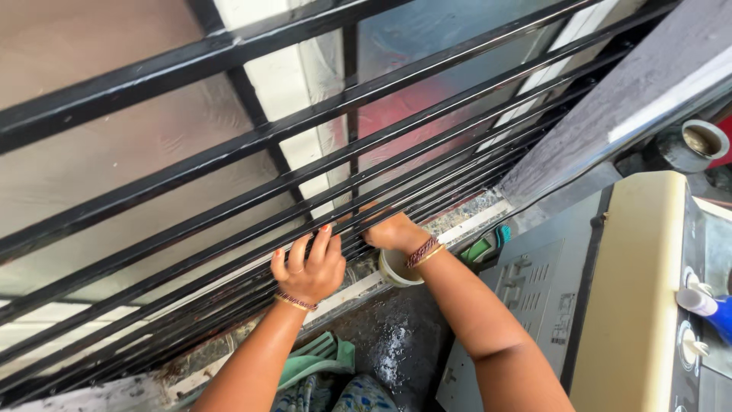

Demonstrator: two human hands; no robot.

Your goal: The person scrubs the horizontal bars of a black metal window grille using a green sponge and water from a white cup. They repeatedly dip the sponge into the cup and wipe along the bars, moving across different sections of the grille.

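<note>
Cream washing machine (633, 305), green brush (486, 246), grey pipe end (698, 143), green cloth (320, 358)

The fingertips of the right hand (393, 231) are hidden behind the black window bars (305, 179), so what is pinched or touched there cannot be told. A pale round cup (394, 271) is largely covered by the right wrist; only part of its rim and wall is seen, and its contents are concealed. The green-handled brush (484, 248) is partly masked by the ledge, its bristle end being out of sight. Both forearms are cut off by the lower edge. The blue and white object (709, 305) on the washing machine (633, 305) is cropped by the right edge. Whatever lies behind the frosted panes (114, 152) is blurred beyond recognition.
</note>
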